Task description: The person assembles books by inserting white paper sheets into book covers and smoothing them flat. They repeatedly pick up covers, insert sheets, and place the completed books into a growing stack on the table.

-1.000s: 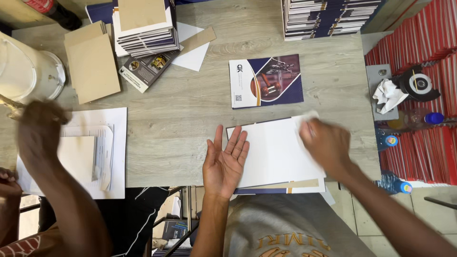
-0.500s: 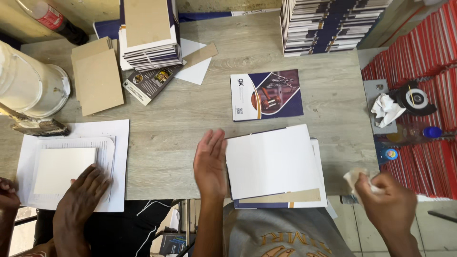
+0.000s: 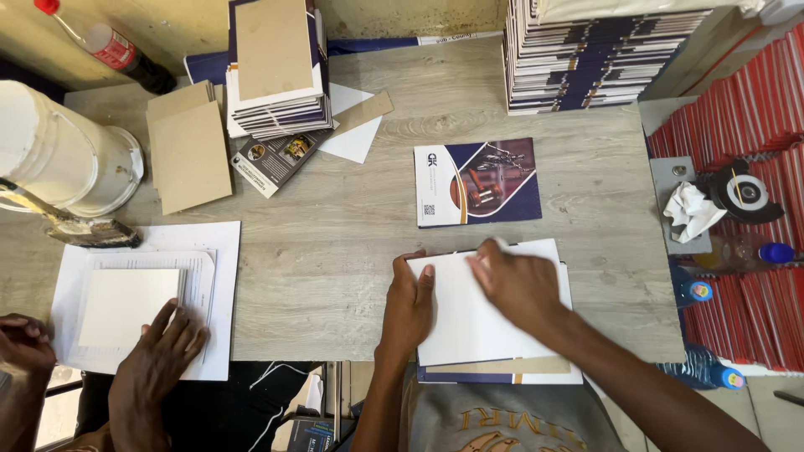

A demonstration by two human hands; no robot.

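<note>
On the near edge of the grey wooden table point(image 3: 335, 251), a white sheet point(image 3: 469, 318) lies on top of a low stack of book covers point(image 3: 502, 375) (only the stack's blue and tan edges show below the sheet). The left hand point(image 3: 409, 305) lies flat on the sheet's left edge, fingers together and pointing away from the body, holding nothing. The right hand point(image 3: 519, 285) presses down on the upper middle of the sheet, fingers loosely curled; whether anything is held beneath its palm cannot be told.

Just beyond the sheet, apart from it, lies a single printed cover point(image 3: 477, 182) in blue and white. At the far right edge stands a tall stack of books point(image 3: 586, 54); a second, shorter stack point(image 3: 276, 71) topped with brown card stands at the far left-centre, with loose cardboard pieces point(image 3: 188, 151) beside it.

At the left, a co-worker's hand point(image 3: 159, 351) rests, fingers spread, on the lower corner of a white pile of pages point(image 3: 142, 293). A white bucket point(image 3: 63, 167) stands behind that pile, with a brush point(image 3: 79, 228) lying against its base.
</note>
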